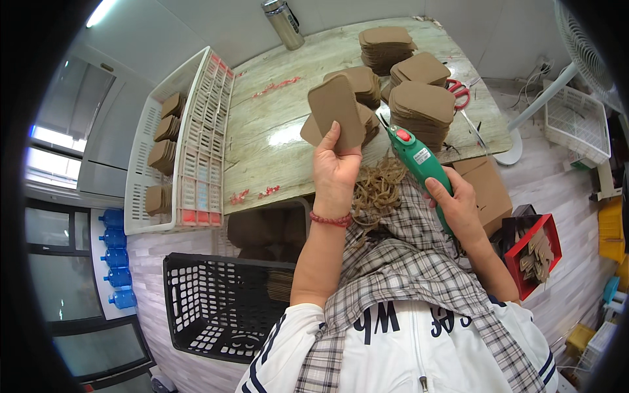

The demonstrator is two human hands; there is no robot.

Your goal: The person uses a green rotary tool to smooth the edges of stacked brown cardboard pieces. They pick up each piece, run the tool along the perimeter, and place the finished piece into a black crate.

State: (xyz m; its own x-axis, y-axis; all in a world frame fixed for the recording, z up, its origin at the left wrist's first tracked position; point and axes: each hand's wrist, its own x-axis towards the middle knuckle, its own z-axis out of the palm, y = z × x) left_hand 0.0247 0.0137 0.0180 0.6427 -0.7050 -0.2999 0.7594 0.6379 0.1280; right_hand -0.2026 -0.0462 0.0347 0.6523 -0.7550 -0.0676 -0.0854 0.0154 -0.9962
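My left hand (336, 169) pinches a flat brown piece with rounded corners (333, 108) between thumb and fingers, holding it up over the table's near part. In my right hand (458, 206) is a green handheld electric cutter (414, 156) with a red button. Its dark blade tip points up and left, close to the held piece but apart from it. Behind both hands stand several stacks of similar brown pieces (422, 105). A tangle of thin brown trimmings (379, 187) lies on my lap, over a checked apron (386, 262).
Red-handled scissors (460, 95) lie right of the stacks on the wooden table (262, 141). A white crate (202, 131) holding brown pieces stands at left. Below are a black basket (216, 308) and a red box (553, 239) of scraps. A steel flask (285, 26) stands behind.
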